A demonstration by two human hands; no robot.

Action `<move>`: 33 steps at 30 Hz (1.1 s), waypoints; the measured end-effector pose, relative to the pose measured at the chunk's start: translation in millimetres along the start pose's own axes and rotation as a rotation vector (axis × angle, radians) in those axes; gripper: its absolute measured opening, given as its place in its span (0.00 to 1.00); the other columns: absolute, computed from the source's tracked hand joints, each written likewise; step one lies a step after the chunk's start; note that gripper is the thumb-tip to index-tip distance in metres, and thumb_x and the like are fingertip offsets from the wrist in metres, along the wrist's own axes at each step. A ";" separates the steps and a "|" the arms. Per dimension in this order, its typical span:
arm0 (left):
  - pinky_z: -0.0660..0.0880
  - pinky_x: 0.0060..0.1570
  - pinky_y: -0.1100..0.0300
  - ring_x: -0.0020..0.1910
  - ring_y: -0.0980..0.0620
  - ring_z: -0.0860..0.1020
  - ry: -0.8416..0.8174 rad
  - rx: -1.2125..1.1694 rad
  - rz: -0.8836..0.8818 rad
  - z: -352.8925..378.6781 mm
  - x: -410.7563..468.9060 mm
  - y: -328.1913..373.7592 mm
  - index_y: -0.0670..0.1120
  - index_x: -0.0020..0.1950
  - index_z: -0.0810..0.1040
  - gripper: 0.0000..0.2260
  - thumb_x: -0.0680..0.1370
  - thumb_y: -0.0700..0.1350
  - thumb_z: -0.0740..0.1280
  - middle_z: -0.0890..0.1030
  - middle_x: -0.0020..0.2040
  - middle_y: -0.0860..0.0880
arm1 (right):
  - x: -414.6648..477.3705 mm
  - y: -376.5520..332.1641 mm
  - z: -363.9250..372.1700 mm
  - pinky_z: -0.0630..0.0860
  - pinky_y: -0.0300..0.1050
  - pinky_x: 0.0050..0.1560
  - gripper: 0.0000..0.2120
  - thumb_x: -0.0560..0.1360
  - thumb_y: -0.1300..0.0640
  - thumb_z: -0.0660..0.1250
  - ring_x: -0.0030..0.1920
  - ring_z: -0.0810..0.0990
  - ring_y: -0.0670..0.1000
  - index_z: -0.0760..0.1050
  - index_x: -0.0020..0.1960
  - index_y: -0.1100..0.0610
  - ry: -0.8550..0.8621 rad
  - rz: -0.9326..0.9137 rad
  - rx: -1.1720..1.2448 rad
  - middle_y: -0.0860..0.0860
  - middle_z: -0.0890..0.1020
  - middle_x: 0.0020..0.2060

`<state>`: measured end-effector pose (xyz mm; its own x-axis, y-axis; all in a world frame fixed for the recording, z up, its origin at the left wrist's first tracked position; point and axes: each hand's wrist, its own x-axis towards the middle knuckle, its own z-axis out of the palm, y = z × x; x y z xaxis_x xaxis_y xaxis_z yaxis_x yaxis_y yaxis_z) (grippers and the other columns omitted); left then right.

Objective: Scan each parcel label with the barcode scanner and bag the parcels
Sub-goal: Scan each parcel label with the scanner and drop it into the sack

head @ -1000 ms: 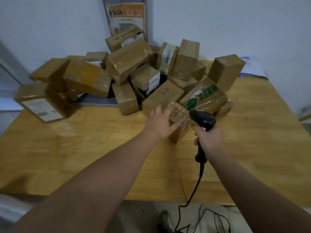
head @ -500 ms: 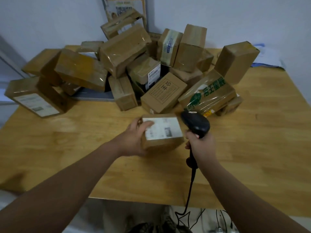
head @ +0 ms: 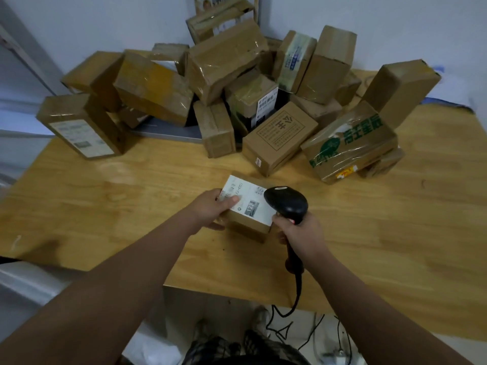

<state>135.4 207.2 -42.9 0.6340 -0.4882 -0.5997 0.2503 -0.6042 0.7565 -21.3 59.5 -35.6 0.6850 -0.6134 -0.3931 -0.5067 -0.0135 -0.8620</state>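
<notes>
Scan step, status:
- Left hand [head: 210, 210] grip: thumb on top of the label [head: 245, 198], fingers curled round the left side of the small parcel [head: 250, 227].
- Right hand [head: 303, 235] grip: closed round the handle of the barcode scanner [head: 287, 205]. Its head sits over the label's right edge.
- The parcel is front-middle of the tabletop [head: 395, 233], well apart from the pile [head: 232, 64] at the back. I can't tell if its base touches the wood.
- The label faces up. The print is too blurred to place the barcode.

To do it well:
- Back the scanner head off so the beam spans the whole code, not one corner.
- Slide my thumb off the print, since it covers the left strip.
- Tilt the label square to the scanner and hold the parcel steady.
- The cable [head: 296, 293] hangs off the front edge, so leave it some slack.
- No bag in view, so I'd locate one before letting go.
</notes>
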 end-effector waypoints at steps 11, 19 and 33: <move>0.72 0.63 0.53 0.61 0.52 0.75 0.117 -0.363 -0.016 27.1 -0.2 -15.9 0.54 0.68 0.66 0.26 0.74 0.56 0.71 0.77 0.62 0.51 | 12.8 -1.0 -3.1 0.81 0.48 0.51 0.22 0.69 0.58 0.76 0.50 0.82 0.47 0.75 0.62 0.55 -0.118 -0.032 0.102 0.49 0.83 0.50; 0.77 0.58 0.49 0.60 0.48 0.75 0.266 -0.374 0.131 8.7 -3.4 3.0 0.63 0.64 0.63 0.34 0.65 0.52 0.78 0.73 0.64 0.48 | 15.7 -24.9 -2.2 0.81 0.49 0.51 0.11 0.72 0.55 0.73 0.47 0.82 0.46 0.79 0.54 0.51 -0.160 -0.083 0.083 0.46 0.83 0.45; 0.71 0.66 0.46 0.67 0.46 0.70 0.336 -0.227 0.206 -18.5 -4.3 24.2 0.54 0.74 0.61 0.32 0.75 0.46 0.72 0.72 0.69 0.48 | 3.3 -76.2 -3.6 0.77 0.39 0.31 0.10 0.75 0.52 0.69 0.25 0.78 0.45 0.78 0.42 0.58 -0.115 -0.195 -0.114 0.51 0.78 0.27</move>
<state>152.3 206.3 -17.2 0.8802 -0.3302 -0.3409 0.2240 -0.3444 0.9117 17.7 55.7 29.9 0.8273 -0.4964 -0.2628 -0.4109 -0.2158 -0.8858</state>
